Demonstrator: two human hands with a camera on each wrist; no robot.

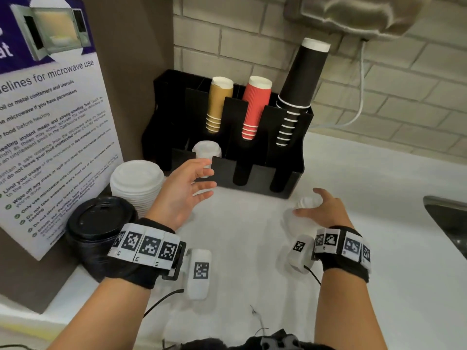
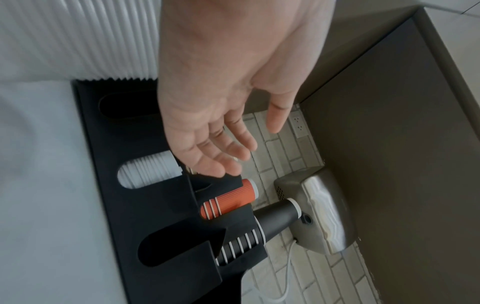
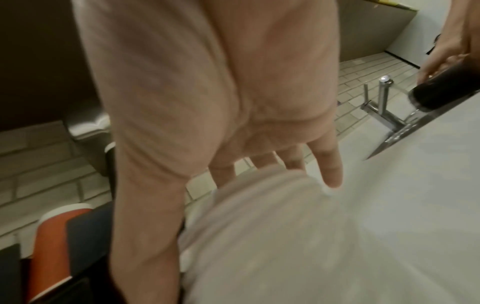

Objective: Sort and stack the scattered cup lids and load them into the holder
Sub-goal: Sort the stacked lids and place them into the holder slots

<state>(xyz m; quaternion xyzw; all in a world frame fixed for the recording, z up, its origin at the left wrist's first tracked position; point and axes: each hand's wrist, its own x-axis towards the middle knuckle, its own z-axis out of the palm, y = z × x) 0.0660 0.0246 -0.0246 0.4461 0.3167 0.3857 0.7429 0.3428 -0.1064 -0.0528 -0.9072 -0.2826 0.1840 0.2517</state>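
The black holder point(image 1: 255, 174) stands against the brick wall, with cup stacks in its back slots. A short stack of small white lids point(image 1: 206, 150) sits in its front left slot point(image 2: 150, 172). My left hand point(image 1: 206, 176) hovers open just in front of that slot, holding nothing point(image 2: 253, 144). On the white counter to the right, my right hand point(image 1: 309, 200) arches over another small stack of white lids point(image 1: 302, 207), thumb and fingers spread round it. The right wrist view shows these lids point(image 3: 272, 236) blurred under the straight fingers point(image 3: 332, 174); contact is unclear.
A tall stack of large white lids point(image 1: 137, 183) and a stack of black lids point(image 1: 98, 223) stand at the left by a microwave poster point(image 1: 50, 122). A sink point(image 1: 447, 215) lies at the right, where another person's hand point(image 3: 446, 61) holds a dark bottle near the tap point(image 3: 381, 96).
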